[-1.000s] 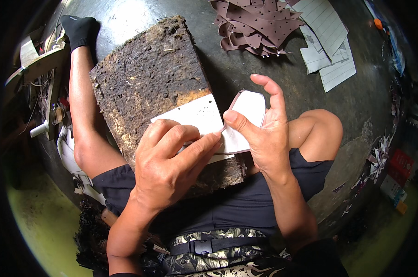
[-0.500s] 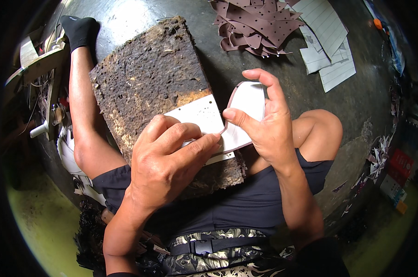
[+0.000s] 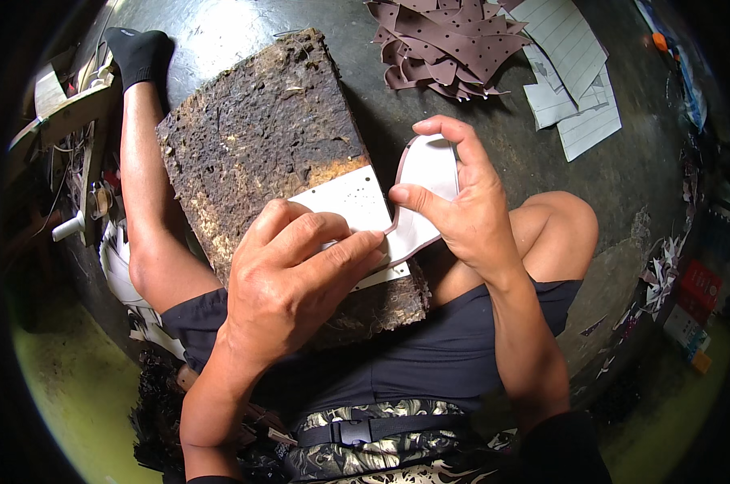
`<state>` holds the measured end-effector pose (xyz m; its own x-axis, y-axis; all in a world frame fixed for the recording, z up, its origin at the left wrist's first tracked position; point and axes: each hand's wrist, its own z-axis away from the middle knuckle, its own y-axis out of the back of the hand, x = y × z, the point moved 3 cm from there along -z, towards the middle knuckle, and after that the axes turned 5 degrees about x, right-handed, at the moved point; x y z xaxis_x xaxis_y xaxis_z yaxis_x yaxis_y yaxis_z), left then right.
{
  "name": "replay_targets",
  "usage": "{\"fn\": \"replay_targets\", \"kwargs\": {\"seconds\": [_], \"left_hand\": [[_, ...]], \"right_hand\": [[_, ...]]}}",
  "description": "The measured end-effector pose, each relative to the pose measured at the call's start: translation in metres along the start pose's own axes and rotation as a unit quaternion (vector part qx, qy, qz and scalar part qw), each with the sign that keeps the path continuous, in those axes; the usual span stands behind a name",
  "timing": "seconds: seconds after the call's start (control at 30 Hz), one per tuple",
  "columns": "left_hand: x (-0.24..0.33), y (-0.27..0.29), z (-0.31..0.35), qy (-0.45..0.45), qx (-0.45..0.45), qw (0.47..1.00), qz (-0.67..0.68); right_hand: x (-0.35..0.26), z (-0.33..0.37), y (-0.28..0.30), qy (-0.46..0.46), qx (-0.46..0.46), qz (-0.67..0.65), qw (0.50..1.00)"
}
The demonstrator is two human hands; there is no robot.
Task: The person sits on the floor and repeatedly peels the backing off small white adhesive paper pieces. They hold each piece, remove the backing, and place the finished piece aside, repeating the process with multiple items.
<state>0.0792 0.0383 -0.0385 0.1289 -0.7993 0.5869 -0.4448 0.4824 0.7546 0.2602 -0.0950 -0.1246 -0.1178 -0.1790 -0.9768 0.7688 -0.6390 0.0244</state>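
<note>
The white piece (image 3: 429, 169) now stands taller at its far end than a second ago: its tip has swung up and toward the person's left, and more of its mauve rim (image 3: 400, 165) shows along that side. The right hand (image 3: 482, 222) has changed most. Its index finger, raised well clear of the tip earlier, has curled in to the tip, though whether it presses there cannot be told; the thumb lies on the piece's face, and any fingers behind are hidden. The left hand (image 3: 288, 286) has drawn back slightly, baring more of the holed card (image 3: 353, 198) on the rough block (image 3: 260, 129), while its fingers (image 3: 373, 240) remain pinched together on the piece's near edge, with hardly any gap. The piece thus reaches from the left fingertips, over the card, out past the block's right edge into the right hand. For the work, this looks like a surer two-ended hold, with the rim easier to follow. The mauve pile (image 3: 453, 48) beyond the block has not moved.
</note>
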Motion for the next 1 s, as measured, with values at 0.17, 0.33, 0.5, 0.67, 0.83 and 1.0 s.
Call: {"fn": "replay_targets", "kwargs": {"seconds": [0.17,0.33,0.5,0.67,0.83,1.0], "left_hand": [[-0.001,-0.002,0.000,0.000,0.007,1.000,0.002],[-0.002,-0.002,0.000,0.003,0.007,1.000,0.004],[-0.003,-0.002,-0.001,0.003,0.008,1.000,0.007],[-0.004,-0.001,-0.001,0.004,0.002,1.000,0.009],[-0.005,-0.003,0.000,-0.001,0.008,1.000,0.006],[-0.006,-0.004,0.000,-0.004,0.017,1.000,0.010]], "right_hand": [[0.005,-0.003,0.003,0.012,0.014,0.014,1.000],[0.007,-0.003,0.005,0.018,0.021,0.029,0.999],[0.009,-0.004,0.006,0.024,0.026,0.055,0.998],[0.013,-0.004,0.011,0.001,0.032,0.077,0.997],[0.018,-0.005,0.014,-0.006,0.033,0.094,0.995],[0.021,-0.005,0.017,-0.009,0.041,0.113,0.993]]}}
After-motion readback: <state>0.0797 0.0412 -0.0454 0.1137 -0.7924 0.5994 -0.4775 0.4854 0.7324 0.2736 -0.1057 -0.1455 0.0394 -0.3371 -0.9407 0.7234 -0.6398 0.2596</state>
